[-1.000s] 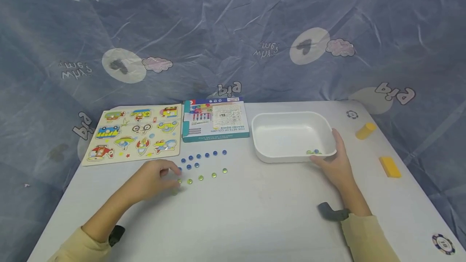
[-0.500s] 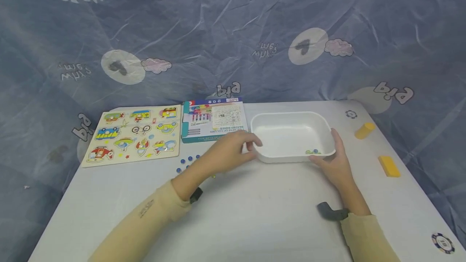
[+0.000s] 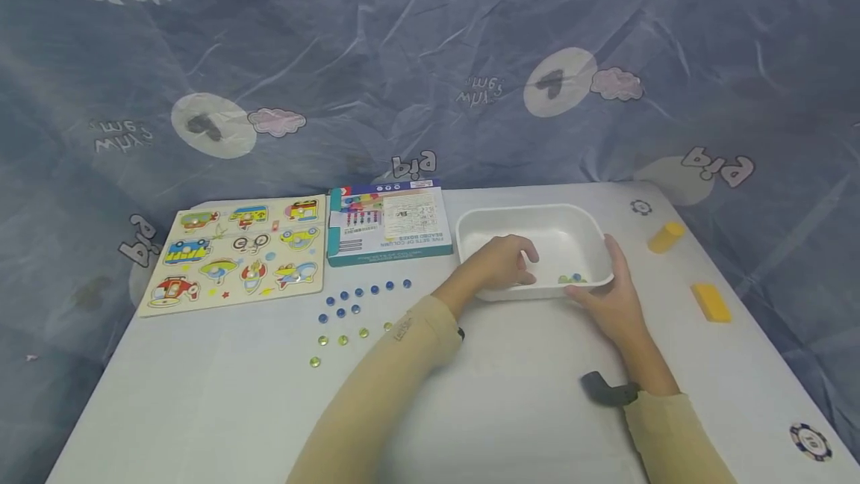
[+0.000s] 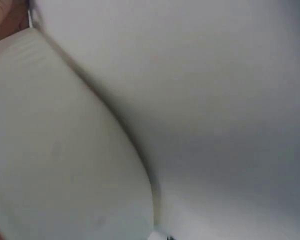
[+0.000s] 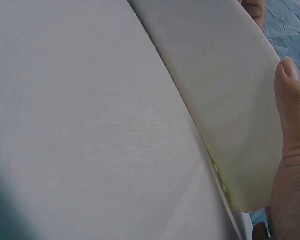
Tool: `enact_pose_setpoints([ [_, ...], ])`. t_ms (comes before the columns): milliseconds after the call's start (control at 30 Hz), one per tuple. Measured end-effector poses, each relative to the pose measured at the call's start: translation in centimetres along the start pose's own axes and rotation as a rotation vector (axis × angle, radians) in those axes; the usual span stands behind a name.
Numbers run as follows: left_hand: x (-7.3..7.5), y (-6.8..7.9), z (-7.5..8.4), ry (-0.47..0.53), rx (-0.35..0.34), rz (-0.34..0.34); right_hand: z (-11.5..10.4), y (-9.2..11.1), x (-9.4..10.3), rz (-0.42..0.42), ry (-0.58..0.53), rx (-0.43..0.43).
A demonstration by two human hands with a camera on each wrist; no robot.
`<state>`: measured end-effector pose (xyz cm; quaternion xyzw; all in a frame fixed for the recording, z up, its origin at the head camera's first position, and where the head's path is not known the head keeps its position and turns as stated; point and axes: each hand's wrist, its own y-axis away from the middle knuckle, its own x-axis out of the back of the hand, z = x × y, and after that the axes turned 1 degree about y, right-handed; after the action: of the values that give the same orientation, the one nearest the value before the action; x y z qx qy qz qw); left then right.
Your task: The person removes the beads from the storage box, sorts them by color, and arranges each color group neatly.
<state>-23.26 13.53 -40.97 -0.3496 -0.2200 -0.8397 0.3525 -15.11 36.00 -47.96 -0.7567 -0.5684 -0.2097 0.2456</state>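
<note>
A white plastic tray (image 3: 513,295) stands right of centre in the head view. Small green and blue beads (image 3: 576,277) lie in its front right corner. My right hand (image 3: 614,305) grips the tray's right end, its thumb (image 5: 290,112) along the outer wall in the right wrist view. Inside the tray is my left hand (image 3: 504,261), thumb and forefinger apart, with no bead visible between them. To its left on the table lie blue beads (image 3: 359,292) in two rows and several green beads (image 3: 343,340); the left sleeve covers the table beside them.
Behind the beads lie a vehicle puzzle board (image 3: 235,256) and a flat teal-edged box (image 3: 390,222). Right of the tray are a yellow cylinder (image 3: 665,237) and a yellow-orange block (image 3: 711,302). A patterned blue cloth (image 3: 349,95) hangs behind the table.
My left hand has moved right from the green beads, over the tray's left rim and into the tray. The right hand keeps its grip on the tray. The view has shifted slightly.
</note>
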Motion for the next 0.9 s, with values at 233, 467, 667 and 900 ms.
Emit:
enact_pose_setpoints([
  [233,-1.8,-2.5,0.6,0.064,0.02,-0.054,-0.1,0.0,0.1,0.002,0.001,-0.002],
  [467,-3.1,-4.0,0.4,0.128,0.051,-0.083,0.0,0.0,0.0,0.0,0.006,-0.019],
  [667,-3.7,-4.8,0.3,0.107,0.016,-0.087,0.0,-0.1,0.0,-0.003,0.007,-0.023],
  [900,-4.1,-5.3,0.4,0.057,0.025,-0.116,0.0,-0.1,0.1,-0.004,-0.004,-0.016],
])
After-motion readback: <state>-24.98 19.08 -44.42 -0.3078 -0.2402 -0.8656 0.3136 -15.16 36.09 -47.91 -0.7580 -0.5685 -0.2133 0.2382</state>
